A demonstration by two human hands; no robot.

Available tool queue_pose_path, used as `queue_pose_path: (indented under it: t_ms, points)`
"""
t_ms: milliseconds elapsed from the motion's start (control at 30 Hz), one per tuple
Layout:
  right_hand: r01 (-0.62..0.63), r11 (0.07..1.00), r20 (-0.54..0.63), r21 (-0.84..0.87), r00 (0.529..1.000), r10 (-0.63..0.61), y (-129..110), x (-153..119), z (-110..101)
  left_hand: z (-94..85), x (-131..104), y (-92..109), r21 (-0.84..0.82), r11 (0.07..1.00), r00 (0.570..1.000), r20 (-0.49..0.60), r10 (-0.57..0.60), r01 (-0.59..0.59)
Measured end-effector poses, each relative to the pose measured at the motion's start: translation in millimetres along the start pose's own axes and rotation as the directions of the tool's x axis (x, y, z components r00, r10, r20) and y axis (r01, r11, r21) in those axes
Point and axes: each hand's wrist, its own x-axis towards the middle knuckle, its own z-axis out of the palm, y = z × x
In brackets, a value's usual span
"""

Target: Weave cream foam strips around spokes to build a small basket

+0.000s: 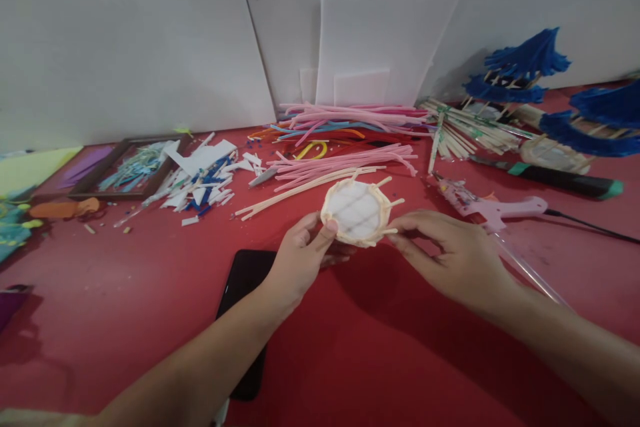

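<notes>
A small round craft piece (354, 210), with a white disc inside a cream rim, is held above the red table. Short cream pegs stick out around that rim. My left hand (313, 244) grips its left edge, thumb on top and fingers underneath. At the right edge, my right hand (440, 250) has thumb and forefinger closed on the tip of one peg (391, 232). A pink hot glue gun (505, 209) with a clear glue stick lies beyond my right hand. Cream pipe cleaners (305, 190) lie just behind the craft piece.
A black phone (245, 280) lies partly under my left forearm. Pink pipe cleaners (345, 164), wooden sticks (455, 137) and a black-handled knife (565, 178) lie behind. Blue-roofed models (525, 57) stand at right; paper scraps (205, 177) and a brown frame (107, 194) lie left.
</notes>
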Motion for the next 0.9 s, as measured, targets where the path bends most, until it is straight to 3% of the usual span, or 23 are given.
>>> queue_pose_path:
  t_ms: [200,433,633,767,900]
  points:
    - [0.029,0.998,0.039,0.062,0.999,-0.031,2.6,-0.4,0.0,1.5,-0.1,2.8,0.001,0.995,0.994,-0.032,-0.103,0.103]
    - [-0.192,0.970,0.038,0.151,0.981,0.189,-2.8,0.6,3.8,0.4,-2.3,1.0,-0.036,0.998,0.998,-0.026,-0.061,0.060]
    - [-0.304,0.919,0.198,0.252,0.946,0.259,-0.6,7.7,0.5,3.0,-2.1,1.1,-0.053,0.993,0.992,-0.064,-0.107,0.104]
    - [-0.322,0.928,0.289,0.185,0.921,0.262,11.5,35.0,-14.1,5.8,-1.5,2.2,-0.129,0.984,0.979,-0.141,-0.144,0.126]
    - [-0.195,0.980,0.259,0.026,0.949,0.182,34.2,91.2,-7.5,8.1,-4.0,4.8,-0.142,0.977,0.973,-0.144,-0.181,0.161]
